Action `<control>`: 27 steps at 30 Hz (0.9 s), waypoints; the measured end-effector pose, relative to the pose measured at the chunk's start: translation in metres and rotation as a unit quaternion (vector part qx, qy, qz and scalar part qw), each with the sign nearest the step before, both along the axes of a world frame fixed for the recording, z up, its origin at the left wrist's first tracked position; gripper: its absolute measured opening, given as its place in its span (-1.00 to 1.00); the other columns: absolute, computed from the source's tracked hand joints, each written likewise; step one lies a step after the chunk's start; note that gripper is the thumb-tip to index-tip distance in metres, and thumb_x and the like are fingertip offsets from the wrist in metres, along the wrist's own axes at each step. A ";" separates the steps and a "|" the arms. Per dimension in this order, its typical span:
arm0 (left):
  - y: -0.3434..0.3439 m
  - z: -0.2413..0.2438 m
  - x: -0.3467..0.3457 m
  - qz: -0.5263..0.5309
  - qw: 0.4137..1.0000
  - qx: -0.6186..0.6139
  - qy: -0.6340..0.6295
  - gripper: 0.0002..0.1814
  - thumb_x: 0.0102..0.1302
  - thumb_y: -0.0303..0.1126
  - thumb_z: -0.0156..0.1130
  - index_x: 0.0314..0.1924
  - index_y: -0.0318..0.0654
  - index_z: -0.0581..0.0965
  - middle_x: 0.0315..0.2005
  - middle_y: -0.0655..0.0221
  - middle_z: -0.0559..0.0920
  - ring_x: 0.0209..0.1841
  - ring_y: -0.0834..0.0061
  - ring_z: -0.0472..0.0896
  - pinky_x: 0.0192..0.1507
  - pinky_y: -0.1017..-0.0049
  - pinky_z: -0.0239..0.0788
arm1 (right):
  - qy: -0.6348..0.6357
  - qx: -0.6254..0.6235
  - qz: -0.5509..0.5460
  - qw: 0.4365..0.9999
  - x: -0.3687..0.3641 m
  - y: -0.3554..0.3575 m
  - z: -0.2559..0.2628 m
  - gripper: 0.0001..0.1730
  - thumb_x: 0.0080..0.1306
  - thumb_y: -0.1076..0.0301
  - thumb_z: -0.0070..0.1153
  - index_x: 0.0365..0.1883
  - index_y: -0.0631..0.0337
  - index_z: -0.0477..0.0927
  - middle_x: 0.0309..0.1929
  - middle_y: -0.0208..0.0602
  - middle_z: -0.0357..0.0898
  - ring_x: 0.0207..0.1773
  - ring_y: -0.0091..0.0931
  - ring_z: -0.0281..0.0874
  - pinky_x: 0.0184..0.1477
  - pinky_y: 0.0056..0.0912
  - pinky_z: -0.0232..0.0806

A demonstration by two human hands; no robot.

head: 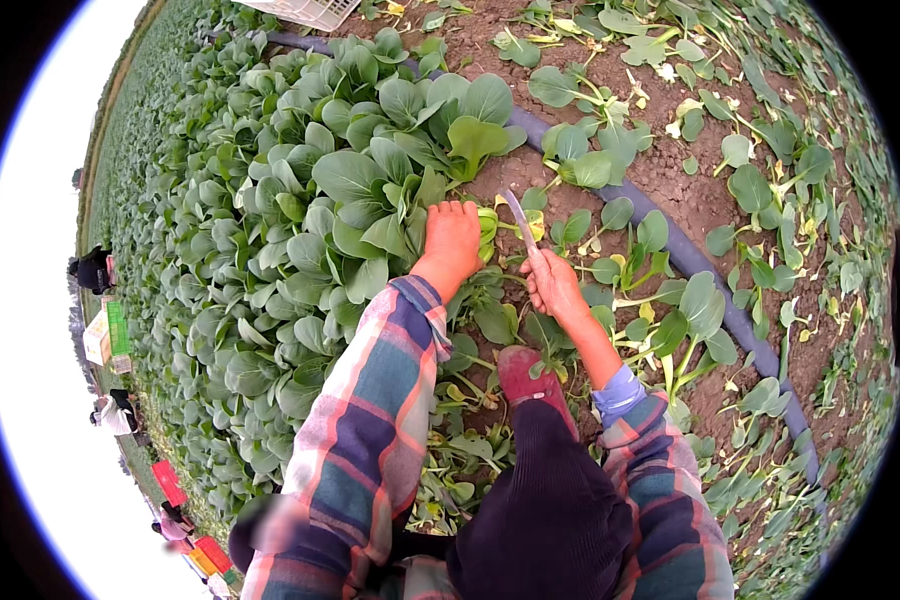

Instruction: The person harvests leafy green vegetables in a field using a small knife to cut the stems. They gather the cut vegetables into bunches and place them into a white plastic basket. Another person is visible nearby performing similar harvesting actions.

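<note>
My left hand (452,234) is closed around a head of bok choy (379,199). Its broad dark leaves spread to the left of my fingers, and its pale green stem base (487,232) shows on the right side of the hand. In my right hand (555,281) is a knife (521,217), gripped by its handle, which the fingers mostly hide. The narrow blade points up and away from me, apart from the bok choy. Yellowed and cut leaves (532,225) lie on the soil near the blade.
Dense standing bok choy (270,247) fills the left. A dark hose (690,251) crosses the soil diagonally, among scattered leaves. At the top edge is a white plastic crate (307,11). My red shoe (521,375) is below my hands. People (116,412) and a red crate (169,482) are far left.
</note>
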State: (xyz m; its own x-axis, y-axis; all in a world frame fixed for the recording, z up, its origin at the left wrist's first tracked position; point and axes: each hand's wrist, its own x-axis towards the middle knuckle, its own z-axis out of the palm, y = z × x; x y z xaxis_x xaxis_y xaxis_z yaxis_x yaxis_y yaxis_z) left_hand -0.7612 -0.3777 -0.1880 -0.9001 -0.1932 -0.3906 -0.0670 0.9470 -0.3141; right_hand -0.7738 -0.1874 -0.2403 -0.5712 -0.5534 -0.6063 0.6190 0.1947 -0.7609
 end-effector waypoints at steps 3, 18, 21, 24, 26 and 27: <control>-0.005 -0.003 0.012 0.018 0.999 0.023 0.043 -0.11 -0.21 0.08 0.59 0.03 -0.29 0.40 -0.09 0.21 0.56 0.03 0.23 0.51 0.12 0.27 0.27 | 0.003 0.030 0.049 0.998 0.000 -0.007 -0.005 -0.49 0.53 -0.12 -0.20 -0.25 0.19 0.43 -0.62 -0.50 0.32 -0.75 -0.66 0.21 -0.74 -0.54 0.07; -0.008 -0.001 0.014 0.074 0.990 0.103 0.053 -0.05 -0.20 -0.04 0.61 0.13 -0.36 0.35 0.10 0.09 0.49 0.15 0.11 0.45 0.22 0.18 0.19 | 0.048 -0.015 0.046 0.998 0.024 -0.018 -0.049 -0.62 0.55 -0.02 -0.17 -0.19 0.14 0.36 -0.47 -0.43 0.29 -0.57 -0.58 0.27 -0.61 -0.44 0.21; -0.006 -0.003 0.016 0.089 0.987 0.114 0.067 -0.04 -0.22 -0.06 0.63 0.13 -0.37 0.34 0.13 0.06 0.47 0.17 0.10 0.44 0.25 0.17 0.18 | 0.009 -0.015 0.070 0.997 0.020 -0.015 -0.051 -0.63 0.54 -0.02 -0.15 -0.19 0.12 0.32 -0.38 -0.46 0.28 -0.53 -0.63 0.24 -0.60 -0.52 0.21; -0.003 -0.006 0.018 0.106 0.985 0.116 0.075 -0.02 -0.23 -0.09 0.64 0.14 -0.37 0.32 0.18 0.03 0.45 0.21 0.09 0.42 0.28 0.17 0.15 | -0.031 0.001 0.086 0.996 0.016 -0.012 -0.051 -0.61 0.54 -0.06 -0.16 -0.21 0.10 0.32 -0.38 -0.46 0.26 -0.52 -0.64 0.21 -0.60 -0.50 0.18; -0.003 -0.009 0.023 0.110 0.984 0.107 0.088 -0.02 -0.24 -0.10 0.64 0.14 -0.37 0.32 0.22 0.01 0.42 0.25 0.08 0.40 0.30 0.16 0.14 | -0.032 0.003 0.088 0.996 0.016 -0.013 -0.046 -0.60 0.53 -0.08 -0.16 -0.24 0.09 0.32 -0.41 -0.48 0.23 -0.54 -0.65 0.19 -0.60 -0.50 0.15; -0.001 -0.010 0.023 0.114 0.983 0.105 0.094 -0.02 -0.23 -0.10 0.64 0.14 -0.37 0.31 0.24 0.00 0.41 0.26 0.08 0.39 0.30 0.17 0.13 | -0.031 0.005 0.088 0.996 0.016 -0.011 -0.046 -0.59 0.53 -0.08 -0.17 -0.26 0.09 0.32 -0.42 -0.50 0.22 -0.55 -0.65 0.18 -0.61 -0.50 0.14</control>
State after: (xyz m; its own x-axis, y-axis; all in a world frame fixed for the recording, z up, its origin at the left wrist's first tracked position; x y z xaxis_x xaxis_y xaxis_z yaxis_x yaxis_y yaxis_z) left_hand -0.7380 -0.3791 -0.1979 -0.9031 -0.3313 -0.2733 -0.3235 0.9433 -0.0746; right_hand -0.7577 -0.1985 -0.2867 -0.4271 -0.6349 -0.6438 0.6210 0.3115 -0.7193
